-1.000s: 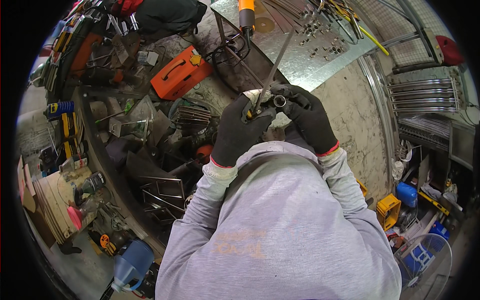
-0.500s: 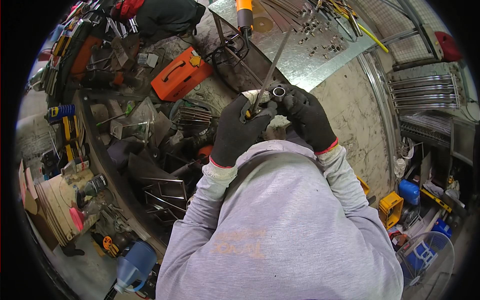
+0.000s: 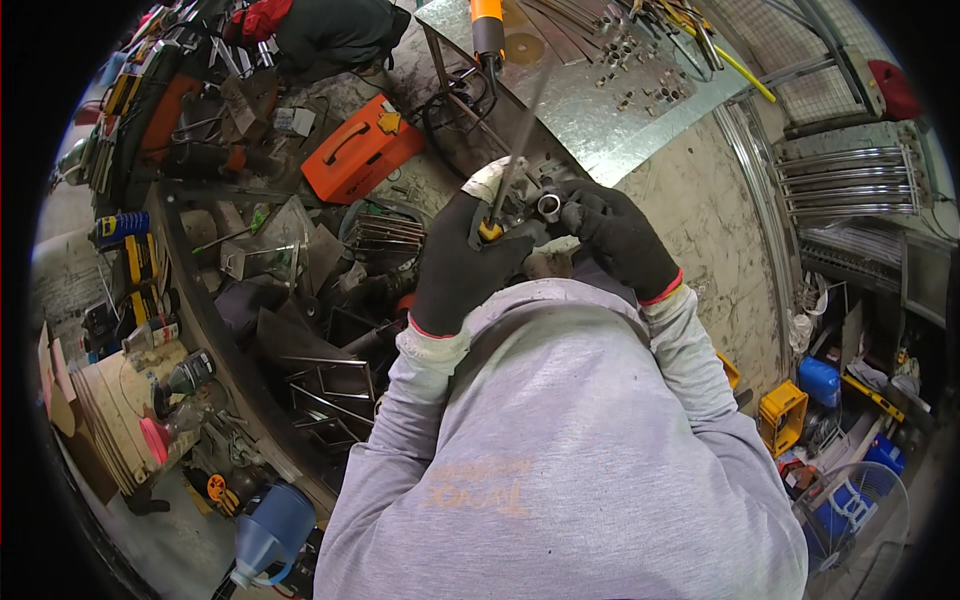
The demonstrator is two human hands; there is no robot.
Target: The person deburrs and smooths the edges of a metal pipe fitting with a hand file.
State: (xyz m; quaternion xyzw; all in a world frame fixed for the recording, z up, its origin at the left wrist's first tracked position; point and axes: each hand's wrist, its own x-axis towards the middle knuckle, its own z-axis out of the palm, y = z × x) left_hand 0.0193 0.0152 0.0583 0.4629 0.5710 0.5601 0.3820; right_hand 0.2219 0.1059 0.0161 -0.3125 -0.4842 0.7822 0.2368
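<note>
My left hand (image 3: 462, 262), in a black glove with a pale wrapping (image 3: 486, 180) by its fingers, is closed round a long thin file-like metal rod (image 3: 514, 158). A yellow end (image 3: 490, 230) shows at the thumb, and the rod slants up and away, its far part blurred. In the gloved right hand (image 3: 622, 240), pinched between the fingertips, is a short round metal tube piece (image 3: 549, 216) with its open end turned up towards me. The rod passes to the left of the tube piece, apart from it. Both hands are close together in front of my chest.
Ahead, a shiny metal sheet (image 3: 600, 135) bears several small tube pieces (image 3: 660, 95) and metal strips. An orange power tool (image 3: 487, 30) lies at its left edge. Left are an orange toolbox (image 3: 350, 160) and piled metal scrap. Yellow crates (image 3: 780, 415) stand right.
My left hand has shifted slightly left and towards me with the rod, which has drawn away from the tube piece. The tube piece has moved slightly nearer and left.
</note>
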